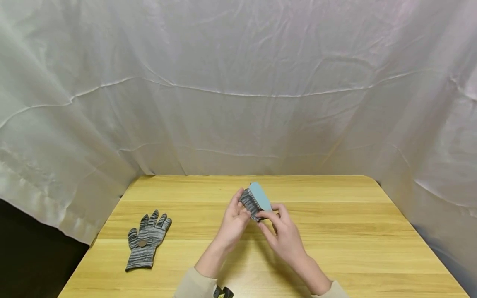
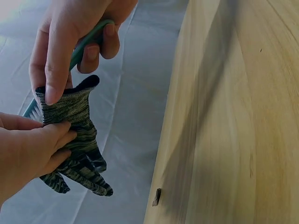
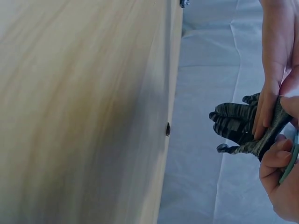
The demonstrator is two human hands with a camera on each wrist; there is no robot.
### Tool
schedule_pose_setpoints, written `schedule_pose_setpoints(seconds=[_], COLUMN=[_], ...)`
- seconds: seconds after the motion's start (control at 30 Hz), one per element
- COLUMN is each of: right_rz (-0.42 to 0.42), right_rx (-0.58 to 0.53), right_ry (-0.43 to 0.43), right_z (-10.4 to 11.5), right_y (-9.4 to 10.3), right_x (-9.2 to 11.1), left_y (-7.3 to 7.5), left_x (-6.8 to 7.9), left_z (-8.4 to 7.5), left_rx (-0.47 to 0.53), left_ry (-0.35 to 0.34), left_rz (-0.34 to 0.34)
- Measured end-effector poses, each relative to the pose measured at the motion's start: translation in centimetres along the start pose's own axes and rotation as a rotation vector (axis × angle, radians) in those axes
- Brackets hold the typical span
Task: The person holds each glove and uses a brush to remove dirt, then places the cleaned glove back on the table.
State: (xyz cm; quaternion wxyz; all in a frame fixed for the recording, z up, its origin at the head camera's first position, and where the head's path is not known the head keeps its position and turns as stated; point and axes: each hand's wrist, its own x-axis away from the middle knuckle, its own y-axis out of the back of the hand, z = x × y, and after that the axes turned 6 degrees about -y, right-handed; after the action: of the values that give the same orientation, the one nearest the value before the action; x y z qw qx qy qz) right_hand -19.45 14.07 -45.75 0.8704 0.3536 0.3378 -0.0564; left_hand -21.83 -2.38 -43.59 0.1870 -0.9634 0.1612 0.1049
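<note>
My left hand (image 1: 232, 225) grips a grey-and-black knit glove (image 1: 249, 203) above the table, its thumb on the near face. My right hand (image 1: 286, 238) holds a brush with a light blue back (image 1: 260, 195), its bristles against the glove. In the left wrist view, right-hand fingers curl round the brush's green-blue handle (image 2: 80, 52), and a finger of that hand presses the glove's dark-edged cuff (image 2: 67, 91). The glove's fingers (image 3: 233, 122) hang loose past the left hand in the right wrist view. Most of the bristles are hidden.
A matching glove (image 1: 154, 234) lies flat on the left of the wooden table (image 1: 354, 248), a brown oval spot (image 1: 142, 243) on it. Grey curtains (image 1: 238, 124) hang behind the table and at both sides. A black band (image 1: 223, 292) shows by the left sleeve.
</note>
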Motion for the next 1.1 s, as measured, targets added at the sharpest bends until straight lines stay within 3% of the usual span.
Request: schedule_pose_setpoints(seconds=[0.33, 0.47, 0.7, 0.87, 1.0, 1.1], right_rz=[-0.05, -0.084, -0.115, -0.154, -0.16, -0.147], right_rx=[-0.008, -0.058, -0.242, -0.375, -0.497, -0.599], right_ry=[-0.006, -0.035, -0.191, -0.329, -0.44, -0.522], right_z=[-0.5, -0.7, -0.7, 0.4, 1.4, 1.1], right_y=[0.0, 0.1, 0.7, 1.6, 2.6, 2.8], right_x=[0.0, -0.1, -0.5, -0.9, -1.4, -1.4], left_y=[0.0, 0.1, 0.5, 0.2, -0.7, -1.3], left_x=[0.2, 0.1, -0.3, -0.1, 0.3, 0.5], left_z=[0.2, 0.3, 0.5, -0.4, -1.8, -2.2], left_rx=[-0.089, -0.158, -0.328, -0.426, -0.412, -0.348], left_ry=[0.036, 0.034, 0.02, -0.029, -0.084, -0.103], left_rz=[0.004, 0.02, 0.042, 0.03, -0.009, -0.055])
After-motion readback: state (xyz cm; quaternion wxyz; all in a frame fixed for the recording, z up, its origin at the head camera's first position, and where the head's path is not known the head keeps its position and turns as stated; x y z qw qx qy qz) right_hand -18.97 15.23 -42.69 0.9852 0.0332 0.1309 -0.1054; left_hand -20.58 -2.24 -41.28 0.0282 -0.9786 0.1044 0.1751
